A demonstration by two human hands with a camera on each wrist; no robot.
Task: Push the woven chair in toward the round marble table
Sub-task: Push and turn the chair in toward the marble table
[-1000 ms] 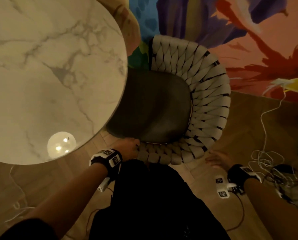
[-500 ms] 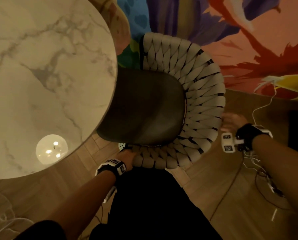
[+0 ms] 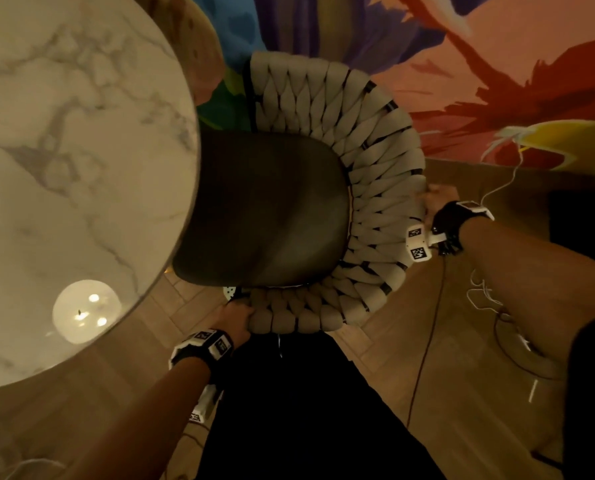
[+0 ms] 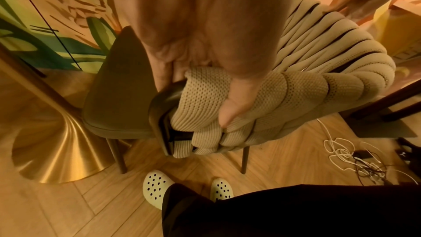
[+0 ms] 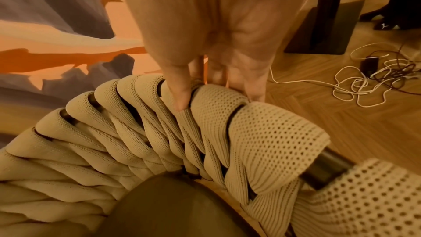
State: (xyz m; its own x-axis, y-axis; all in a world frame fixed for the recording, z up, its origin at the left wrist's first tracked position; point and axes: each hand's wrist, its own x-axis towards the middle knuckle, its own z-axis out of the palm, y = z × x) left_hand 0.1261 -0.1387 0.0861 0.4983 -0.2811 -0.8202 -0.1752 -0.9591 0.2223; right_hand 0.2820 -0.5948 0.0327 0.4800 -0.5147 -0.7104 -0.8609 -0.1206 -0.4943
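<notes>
The woven chair point(image 3: 375, 161) has beige knitted straps round a dark frame and a dark seat point(image 3: 271, 209). The seat's front edge lies under the rim of the round marble table point(image 3: 64, 168) at the left. My left hand point(image 3: 232, 318) grips the near end of the woven back, thumb over the straps point(image 4: 198, 78) and fingers behind the frame. My right hand point(image 3: 439, 199) holds the back's rim on the far right side. In the right wrist view its thumb point(image 5: 182, 96) presses between two straps and its fingers curl over the outside.
The table's flared gold base point(image 4: 56, 150) stands close to the chair's front legs. Tangled white and dark cables point(image 3: 490, 296) lie on the wood floor at the right, near a dark stand base point(image 5: 323, 30). My feet in pale clogs point(image 4: 157, 186) are just behind the chair.
My right hand rose from low beside the chair to the right side of the back and took hold of the rim. My left hand kept its grip on the near end.
</notes>
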